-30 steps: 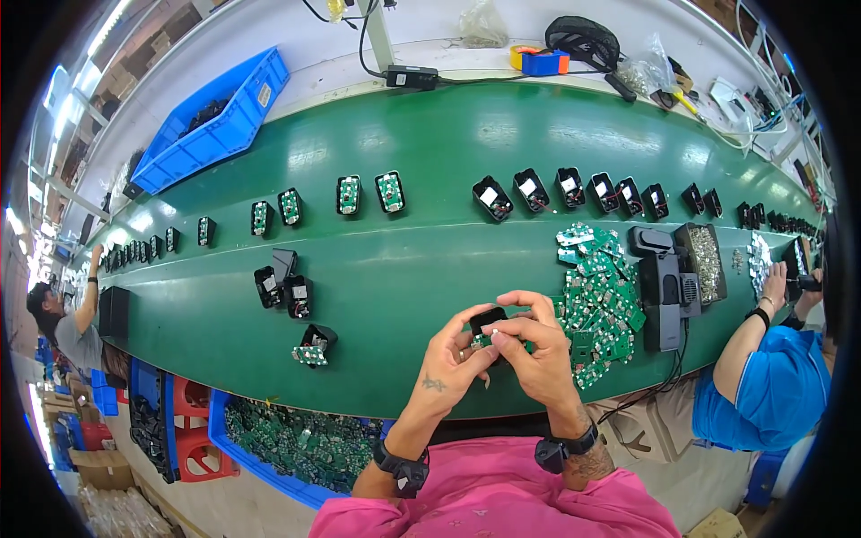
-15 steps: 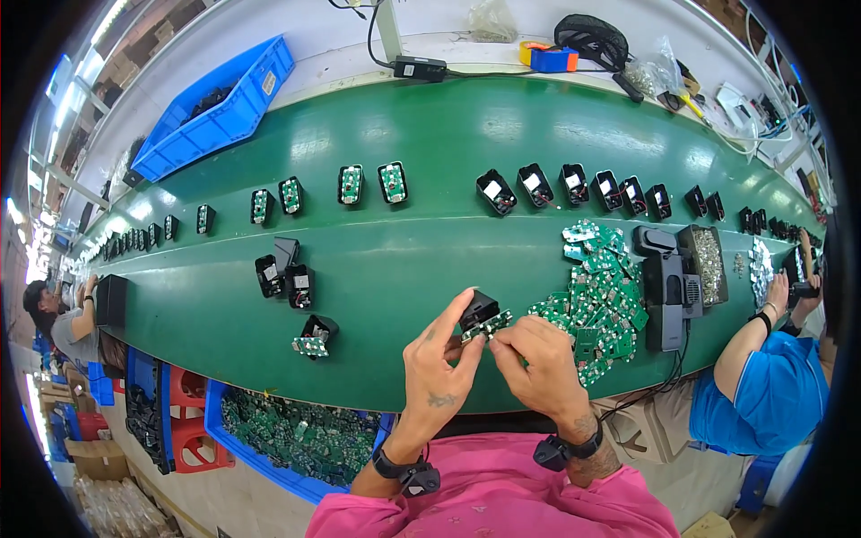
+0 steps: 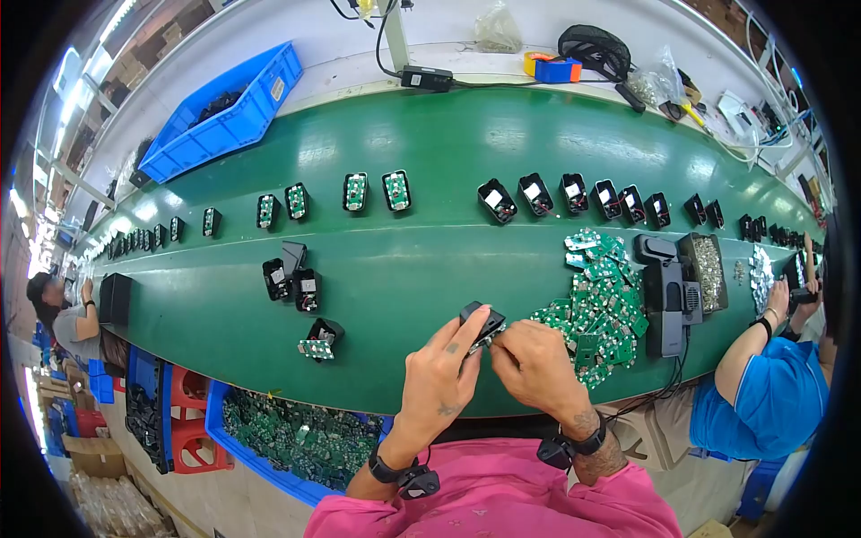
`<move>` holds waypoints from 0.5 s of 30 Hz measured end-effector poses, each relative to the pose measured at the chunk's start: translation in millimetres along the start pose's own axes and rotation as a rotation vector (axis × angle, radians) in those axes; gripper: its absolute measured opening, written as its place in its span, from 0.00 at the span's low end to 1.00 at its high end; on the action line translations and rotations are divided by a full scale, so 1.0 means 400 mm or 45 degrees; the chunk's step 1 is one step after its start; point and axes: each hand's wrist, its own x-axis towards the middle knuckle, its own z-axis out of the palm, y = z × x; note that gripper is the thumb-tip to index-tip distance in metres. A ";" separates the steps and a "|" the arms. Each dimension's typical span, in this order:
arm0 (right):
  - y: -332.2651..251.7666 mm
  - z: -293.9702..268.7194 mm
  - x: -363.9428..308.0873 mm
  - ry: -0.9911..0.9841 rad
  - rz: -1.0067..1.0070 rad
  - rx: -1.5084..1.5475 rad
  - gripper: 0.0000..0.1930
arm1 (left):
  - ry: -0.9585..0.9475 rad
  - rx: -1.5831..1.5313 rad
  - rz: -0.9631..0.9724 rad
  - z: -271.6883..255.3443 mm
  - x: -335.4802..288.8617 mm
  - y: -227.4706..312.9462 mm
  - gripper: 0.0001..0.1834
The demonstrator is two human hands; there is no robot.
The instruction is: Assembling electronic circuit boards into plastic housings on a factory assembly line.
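My left hand [image 3: 435, 381] is closed around a small black plastic housing [image 3: 490, 316], held just above the green table in front of me. A green circuit board [image 3: 485, 341] shows at the housing's lower side, partly hidden by my fingers. My right hand [image 3: 543, 359] pinches at the board's right edge, its fingertips close against the housing. To the right of this hand lies a heap of green circuit boards [image 3: 596, 309]. On the left, a black housing with a board [image 3: 317, 348] leaning out of it stands near several other housings [image 3: 307, 291].
Rows of black housings [image 3: 356, 193] line the table's far half. A black device with a speaker grille [image 3: 664, 305] and a bin of small parts [image 3: 708, 269] stand right of the heap. A blue crate [image 3: 224, 125] sits back left; a blue tub of boards [image 3: 215, 421] is below the edge. Co-workers sit at both sides.
The housing in my left hand has tilted, so its dark back now faces up and the board is turned more downward. My left index finger lies over its top. The view has shifted slightly.
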 end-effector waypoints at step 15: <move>0.049 0.060 -0.051 0.194 0.413 0.104 0.11 | -0.052 -0.901 -0.406 0.039 0.013 -0.056 0.35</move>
